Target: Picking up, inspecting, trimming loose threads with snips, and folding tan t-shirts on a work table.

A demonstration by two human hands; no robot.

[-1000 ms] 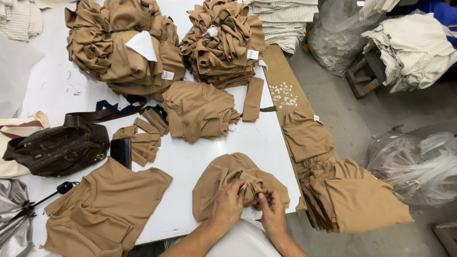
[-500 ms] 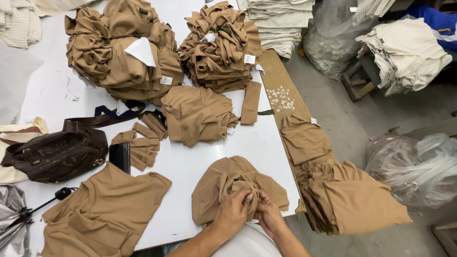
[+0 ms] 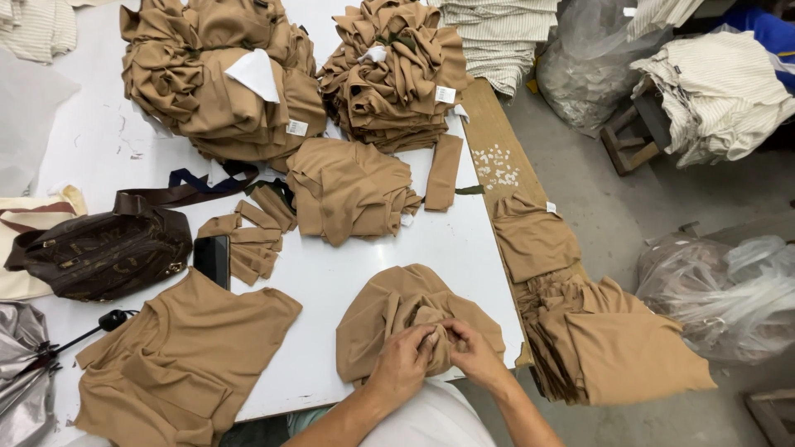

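Both hands — left hand point(image 3: 403, 362), right hand point(image 3: 474, 354) — pinch one bunched tan piece point(image 3: 397, 310); beyond it two tied tan bundles point(image 3: 389, 74) look finished (loose pieces remain).

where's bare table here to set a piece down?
Widest bare patch of white table: between the folded tan piece, the small strips and the bunched garment both hands grip. Another at far left above the brown bag. Crowded: the far edge with two tan stacks.
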